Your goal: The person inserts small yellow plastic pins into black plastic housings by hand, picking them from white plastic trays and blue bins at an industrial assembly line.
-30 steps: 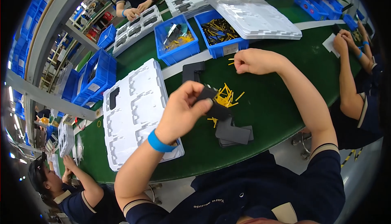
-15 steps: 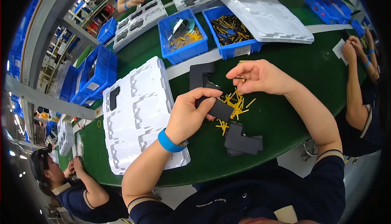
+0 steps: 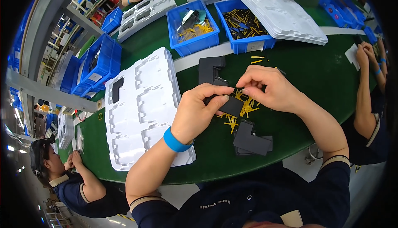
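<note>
My left hand [image 3: 195, 110] grips a flat black L-shaped part [image 3: 230, 105], thumb on top, and holds it tilted above the green table. At the part's upper edge, my right hand [image 3: 271, 88] has its thumb and fingertips pinched together; whatever is between them is too small to make out. Under and beside the part lies a loose pile of thin yellow strips [image 3: 250, 107]. More black L-shaped parts [image 3: 253, 140] are stacked nearer me, and another black part [image 3: 208, 69] rests just beyond my left hand.
A white moulded tray [image 3: 143, 99] on the left carries one black part [image 3: 117, 89]. Beyond are a blue bin of yellow pieces [image 3: 192, 29], a blue bin of dark strips [image 3: 244, 25] and stacked white trays [image 3: 286, 16]. Other people work around the table.
My right hand has come down to the black part's edge; the small dark-and-yellow strip seen in its fingers before is no longer visible there. The left hand keeps its hold.
</note>
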Demonstrator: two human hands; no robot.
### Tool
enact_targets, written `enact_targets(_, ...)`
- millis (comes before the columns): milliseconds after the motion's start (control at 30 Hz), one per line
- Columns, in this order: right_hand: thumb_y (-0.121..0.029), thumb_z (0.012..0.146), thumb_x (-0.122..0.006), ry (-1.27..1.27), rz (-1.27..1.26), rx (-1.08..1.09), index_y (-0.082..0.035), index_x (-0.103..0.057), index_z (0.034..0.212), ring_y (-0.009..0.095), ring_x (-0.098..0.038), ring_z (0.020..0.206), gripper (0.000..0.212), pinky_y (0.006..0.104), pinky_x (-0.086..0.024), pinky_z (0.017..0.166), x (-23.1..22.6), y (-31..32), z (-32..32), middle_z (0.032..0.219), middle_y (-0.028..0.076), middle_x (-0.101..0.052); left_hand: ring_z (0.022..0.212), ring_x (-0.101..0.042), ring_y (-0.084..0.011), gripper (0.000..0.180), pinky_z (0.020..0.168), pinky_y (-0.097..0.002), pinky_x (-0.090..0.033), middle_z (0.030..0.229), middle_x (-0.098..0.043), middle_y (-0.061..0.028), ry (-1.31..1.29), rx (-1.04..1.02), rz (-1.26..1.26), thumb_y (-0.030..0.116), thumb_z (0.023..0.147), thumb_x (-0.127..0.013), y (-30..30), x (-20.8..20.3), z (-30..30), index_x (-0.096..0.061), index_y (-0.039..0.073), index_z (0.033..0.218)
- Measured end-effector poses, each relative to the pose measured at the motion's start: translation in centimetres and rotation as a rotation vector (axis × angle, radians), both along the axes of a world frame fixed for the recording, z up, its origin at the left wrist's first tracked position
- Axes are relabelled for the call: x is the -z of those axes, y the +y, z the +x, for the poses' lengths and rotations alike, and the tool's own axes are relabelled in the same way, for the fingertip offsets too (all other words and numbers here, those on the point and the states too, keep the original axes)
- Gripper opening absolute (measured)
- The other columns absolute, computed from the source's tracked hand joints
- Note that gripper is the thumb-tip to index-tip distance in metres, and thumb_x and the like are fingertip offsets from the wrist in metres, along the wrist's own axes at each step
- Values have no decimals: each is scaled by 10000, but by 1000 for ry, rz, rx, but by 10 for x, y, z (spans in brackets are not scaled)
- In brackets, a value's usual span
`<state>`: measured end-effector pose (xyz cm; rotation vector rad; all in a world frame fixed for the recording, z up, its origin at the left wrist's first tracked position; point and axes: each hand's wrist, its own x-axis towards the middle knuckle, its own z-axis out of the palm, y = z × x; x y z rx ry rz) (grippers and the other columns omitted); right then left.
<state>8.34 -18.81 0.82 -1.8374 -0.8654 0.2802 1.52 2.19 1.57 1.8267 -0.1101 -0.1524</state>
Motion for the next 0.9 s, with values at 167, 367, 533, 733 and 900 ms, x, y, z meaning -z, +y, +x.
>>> enact_targets(167,2,795,-634,-38,86,37,11,-620,891,114,-564,645,98,246,-452,587,1,3,-4,751,55,-588,752,-592,-102,156,650,-217,-547,839,-571,-35,21,-8,23,27,856,-622,0,5,2,-674,3,1001)
enact_targets(367,-10,768,-667,-53,21,-22,-1,-650,868,127,-578,634,102,251,-459,567,-5,5,-9,770,56,-602,688,-593,-94,123,600,-215,-498,815,-594,-37,-168,-13,212,66,826,-670,-2,8,0,-666,-23,911)
enact_targets(533,-5,767,-665,-98,44,-40,-1,-651,854,147,-572,627,88,265,-447,552,0,4,-10,758,58,-587,686,-589,-84,99,592,-215,-465,787,-611,-27,-156,-16,208,73,827,-642,-5,5,-1,-657,-23,851)
enact_targets(733,28,799,-620,-92,347,-46,-1,-620,866,114,-573,674,73,235,-466,591,4,10,-10,822,50,-579,714,-591,-87,116,631,-219,-466,786,-630,-36,-189,-16,285,88,827,-639,-3,4,-3,-659,-24,853)
enact_targets(900,0,876,-548,291,544,103,0,-580,1023,56,-553,708,150,207,-468,622,7,7,2,828,11,-566,772,-591,-83,120,693,-222,-485,863,-640,-41,-120,-9,265,48,846,-621,0,10,0,-646,-24,938)
